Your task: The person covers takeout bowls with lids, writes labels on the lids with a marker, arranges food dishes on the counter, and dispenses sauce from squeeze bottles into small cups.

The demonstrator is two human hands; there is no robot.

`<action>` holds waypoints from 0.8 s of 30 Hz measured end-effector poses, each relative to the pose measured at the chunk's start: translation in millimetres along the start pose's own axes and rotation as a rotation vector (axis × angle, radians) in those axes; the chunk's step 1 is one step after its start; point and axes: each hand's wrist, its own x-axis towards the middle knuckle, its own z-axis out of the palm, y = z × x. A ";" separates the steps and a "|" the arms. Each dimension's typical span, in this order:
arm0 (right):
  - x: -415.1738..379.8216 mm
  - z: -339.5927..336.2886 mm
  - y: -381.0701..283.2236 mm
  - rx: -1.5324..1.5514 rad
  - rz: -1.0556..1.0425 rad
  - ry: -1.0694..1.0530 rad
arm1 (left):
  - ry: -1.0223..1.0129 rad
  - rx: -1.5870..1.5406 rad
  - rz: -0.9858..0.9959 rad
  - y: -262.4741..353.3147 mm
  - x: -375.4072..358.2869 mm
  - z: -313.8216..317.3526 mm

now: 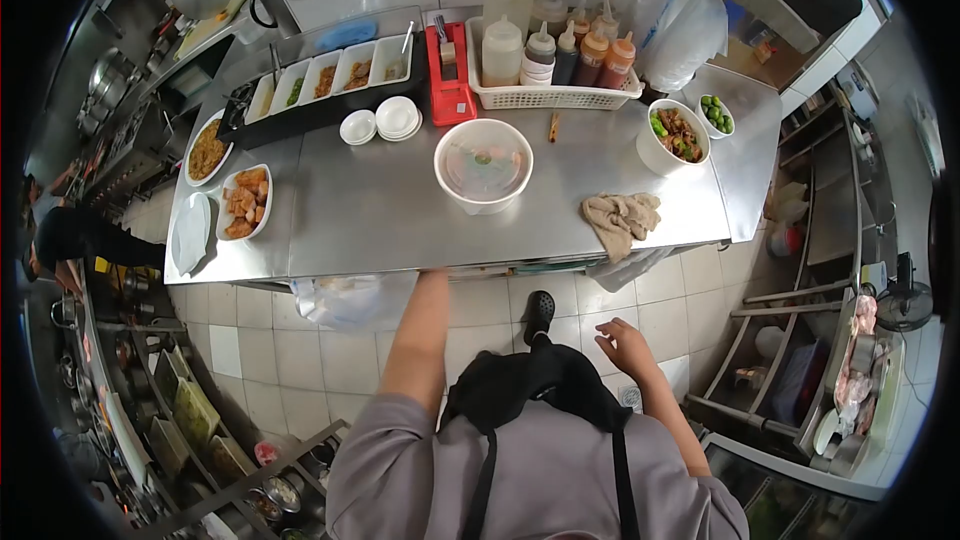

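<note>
Down by the steel counter (350,205), over floor tiles (300,345): right hand (622,344) loosely spread, left hand's state hidden.

The round white plastic tub (488,206) has a clear, round plastic lid (485,162), under which a pinkish orange and a spot of green seem to show, though the lid blurs those shades. The crumpled fabric cloth (622,223) is plain tan, the flat steel tabletop (370,210) silver-grey. The long plastic box (449,95) is bright red; the rectangular cream plastic basket (555,97) bears a lattice pattern. The square off-white floor tiles (347,360) carry darker grid lines.
</note>
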 end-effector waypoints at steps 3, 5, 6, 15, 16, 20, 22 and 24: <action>27.4 -27.2 -19.1 0.042 -0.127 0.002 | 0.057 0.105 0.040 -10.0 -9.3 -30.2; 51.6 -49.4 -39.4 0.063 -0.232 0.002 | 0.088 0.160 0.054 -14.0 -18.7 -57.8; 64.6 -61.5 -46.4 0.077 -0.287 0.001 | 0.098 0.191 0.058 -16.0 -27.7 -77.1; 154.6 -124.8 -80.7 0.165 -0.653 0.009 | 0.249 -0.091 -0.039 -26.5 -59.1 -158.8; 159.0 -131.4 -84.0 0.195 -0.654 -0.041 | 0.319 -0.113 -0.026 -20.0 -61.1 -150.9; 175.3 -139.9 -83.2 0.176 -0.666 -0.115 | 0.471 -0.076 -0.005 -17.9 -81.4 -151.2; 181.0 -140.3 -81.1 0.164 -0.654 -0.123 | 0.429 0.111 -0.014 -20.3 -87.3 -156.6; 188.3 -140.5 -87.7 0.239 -0.686 -0.136 | 0.342 0.387 -0.026 -7.3 -113.4 -144.9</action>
